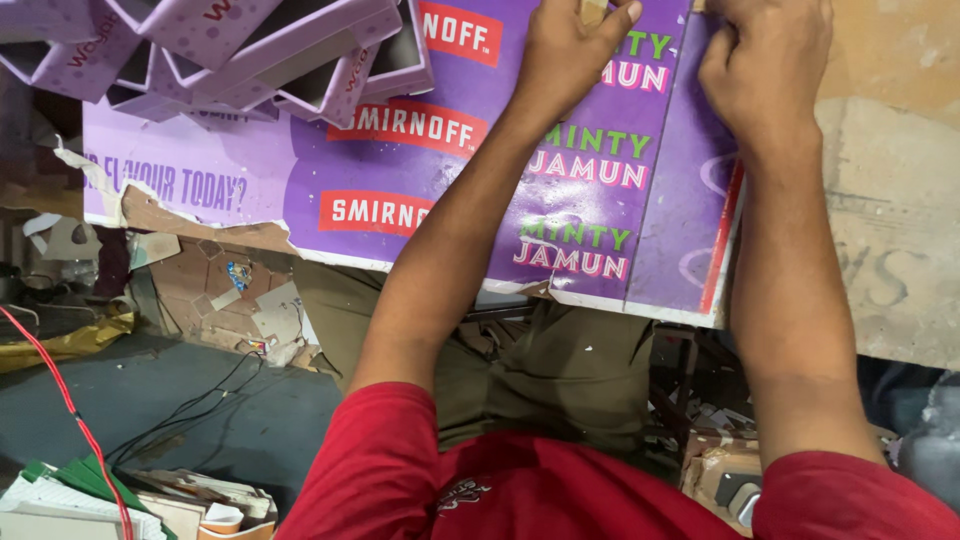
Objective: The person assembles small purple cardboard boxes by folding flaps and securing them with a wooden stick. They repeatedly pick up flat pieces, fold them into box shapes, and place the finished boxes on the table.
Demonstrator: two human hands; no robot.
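A large purple printed cardboard sheet (440,170) with red and white panels lies across the work surface in front of me. My left hand (570,45) presses down on it near the top edge, fingers curled over a small tan piece (592,10). My right hand (765,65) rests on the sheet's right strip (690,200), fingers bent at the top edge; what it grips is cut off by the frame. Both forearms reach forward over my red shirt.
A pile of folded purple box pieces (230,50) sits at the upper left. Torn cardboard scraps (240,300), a red wire (70,410) and black wires (190,410) lie on the floor at left. A stack of card sheets (120,500) is at lower left.
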